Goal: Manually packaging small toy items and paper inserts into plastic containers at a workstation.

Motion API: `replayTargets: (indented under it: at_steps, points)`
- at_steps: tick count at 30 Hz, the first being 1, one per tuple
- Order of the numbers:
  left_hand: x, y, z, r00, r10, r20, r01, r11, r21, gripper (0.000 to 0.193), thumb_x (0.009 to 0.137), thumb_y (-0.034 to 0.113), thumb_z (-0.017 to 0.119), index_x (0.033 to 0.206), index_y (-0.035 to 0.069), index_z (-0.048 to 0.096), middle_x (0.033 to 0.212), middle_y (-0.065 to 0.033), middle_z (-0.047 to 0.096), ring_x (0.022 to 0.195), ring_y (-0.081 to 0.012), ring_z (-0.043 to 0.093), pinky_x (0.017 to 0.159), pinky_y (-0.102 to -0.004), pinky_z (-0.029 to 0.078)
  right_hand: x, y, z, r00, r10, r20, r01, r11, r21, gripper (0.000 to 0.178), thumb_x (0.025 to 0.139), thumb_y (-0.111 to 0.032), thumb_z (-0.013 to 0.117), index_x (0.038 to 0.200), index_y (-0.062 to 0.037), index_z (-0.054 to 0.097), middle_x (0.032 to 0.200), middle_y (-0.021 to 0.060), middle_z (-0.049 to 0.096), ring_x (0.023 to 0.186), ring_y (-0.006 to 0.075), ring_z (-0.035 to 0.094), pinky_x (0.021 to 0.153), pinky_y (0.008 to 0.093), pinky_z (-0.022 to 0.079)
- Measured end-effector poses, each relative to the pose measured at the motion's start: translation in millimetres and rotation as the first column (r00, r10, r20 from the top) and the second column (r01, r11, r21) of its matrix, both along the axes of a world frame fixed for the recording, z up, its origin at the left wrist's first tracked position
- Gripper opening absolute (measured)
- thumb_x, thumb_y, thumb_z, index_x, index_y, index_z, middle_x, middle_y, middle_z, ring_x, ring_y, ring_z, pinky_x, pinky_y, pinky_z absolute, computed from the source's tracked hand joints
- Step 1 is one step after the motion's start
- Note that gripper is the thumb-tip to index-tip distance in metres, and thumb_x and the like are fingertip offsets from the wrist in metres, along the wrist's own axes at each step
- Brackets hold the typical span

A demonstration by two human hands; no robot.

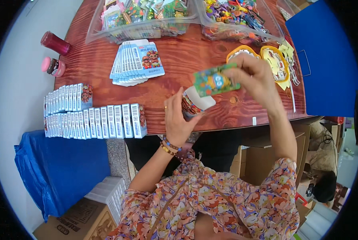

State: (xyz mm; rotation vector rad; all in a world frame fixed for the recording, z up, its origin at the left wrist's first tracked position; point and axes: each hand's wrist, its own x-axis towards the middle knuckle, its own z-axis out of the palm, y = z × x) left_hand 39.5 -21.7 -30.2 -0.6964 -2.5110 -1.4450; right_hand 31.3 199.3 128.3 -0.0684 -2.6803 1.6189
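My left hand (176,118) is closed around a small light-blue printed box (190,105) near the table's front edge. The box's white flap (201,99) stands out at its open top. Just above and right of it, my right hand (255,76) pinches a flat green printed packet (211,83), slightly blurred, with a blue-and-yellow cartoon figure on it. The packet partly overlaps the flap from this view, and I cannot tell whether they touch. What lies inside the box is hidden.
Rows of upright filled-out boxes (107,121) line the left front edge. Flattened boxes (131,64) lie fanned mid-table. Behind are a clear bin of packets (147,30) and a bin of colourful trinkets (243,30). Orange-rimmed trays (285,68) sit right; a red bottle (56,43) and pink jar (54,67) stand left.
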Motion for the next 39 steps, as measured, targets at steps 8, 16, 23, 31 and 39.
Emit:
replayTargets:
  at_steps: [8,16,23,31,39]
  points:
    - [5,11,6,0.998,-0.035,-0.059,0.030,0.997,-0.077,0.096,0.069,0.017,0.088,0.149,-0.001,0.038,0.128,-0.0214,0.051,0.116,-0.0396,0.050,0.101,-0.0476,0.043,38,-3,-36,0.961,0.167,-0.221,-0.066,0.913,0.403,0.009,0.089,-0.006,0.068,0.093,0.0014,0.067,0.076,0.0140,0.066,0.069,0.0280,0.067,0.064,0.0360,0.051]
    - [1,20,12,0.989,-0.086,-0.120,0.074,0.992,-0.104,0.096,0.068,0.017,0.087,0.149,0.000,0.038,0.129,-0.0211,0.050,0.115,-0.0409,0.050,0.100,-0.0486,0.044,15,-4,-23,0.970,0.236,0.058,-0.240,0.885,0.399,0.019,0.088,-0.009,0.068,0.104,0.0009,0.066,0.078,0.0161,0.068,0.066,0.0301,0.067,0.062,0.0381,0.051]
    - [-5,13,11,0.997,-0.011,-0.079,0.004,0.996,-0.093,0.088,0.069,0.021,0.087,0.142,-0.002,0.043,0.127,-0.0213,0.053,0.114,-0.0407,0.051,0.099,-0.0482,0.043,-30,39,-24,0.947,0.041,-0.318,0.119,0.876,0.468,0.025,0.089,-0.013,0.069,0.111,-0.0020,0.068,0.084,0.0147,0.070,0.068,0.0260,0.068,0.061,0.0333,0.051]
    - [4,12,2,0.998,-0.059,-0.024,0.059,0.998,-0.006,0.086,0.069,0.017,0.086,0.141,-0.002,0.045,0.126,-0.0213,0.054,0.115,-0.0400,0.051,0.102,-0.0500,0.040,-183,137,-54,0.985,-0.121,-0.125,0.173,0.602,0.779,0.026,0.084,-0.032,0.069,0.101,-0.0130,0.073,0.094,0.0077,0.074,0.089,0.0295,0.070,0.076,0.0423,0.054]
    - [-1,9,8,0.997,-0.081,0.006,0.081,0.997,-0.015,0.089,0.067,0.016,0.087,0.143,-0.001,0.044,0.127,-0.0206,0.054,0.116,-0.0391,0.051,0.101,-0.0481,0.041,-207,155,-56,0.984,-0.095,0.150,0.000,0.846,0.533,0.022,0.085,-0.025,0.070,0.098,-0.0080,0.072,0.086,0.0108,0.072,0.080,0.0222,0.069,0.070,0.0350,0.053]
